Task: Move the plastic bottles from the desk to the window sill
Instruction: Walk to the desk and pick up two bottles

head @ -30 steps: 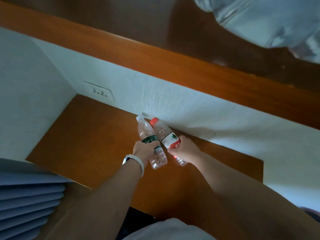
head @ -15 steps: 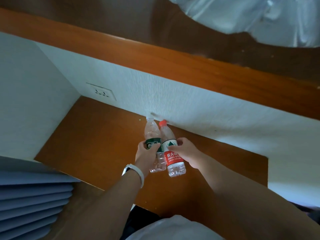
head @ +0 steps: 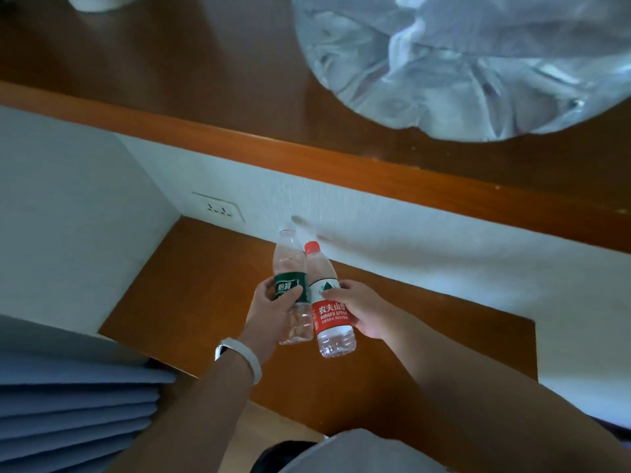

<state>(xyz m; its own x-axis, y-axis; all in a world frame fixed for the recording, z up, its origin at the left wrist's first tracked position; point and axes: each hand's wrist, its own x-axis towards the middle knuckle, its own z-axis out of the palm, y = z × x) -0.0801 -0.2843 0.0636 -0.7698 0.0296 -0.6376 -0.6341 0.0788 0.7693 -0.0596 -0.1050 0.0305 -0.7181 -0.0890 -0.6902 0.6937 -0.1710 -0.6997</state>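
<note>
While both bottles are held side by side and touching above the desk [head: 191, 288], the left hand [head: 271, 314] is wrapped around the green-label bottle [head: 292, 288] and the right hand [head: 363, 310] is clasped around the red-label bottle [head: 329, 302]. Toward 12 o'clock from them runs the wooden window sill [head: 205, 97], with a large clear water jug [head: 461, 59] lying at its 2 o'clock end.

White wristband [head: 239, 358], bare forearms
</note>
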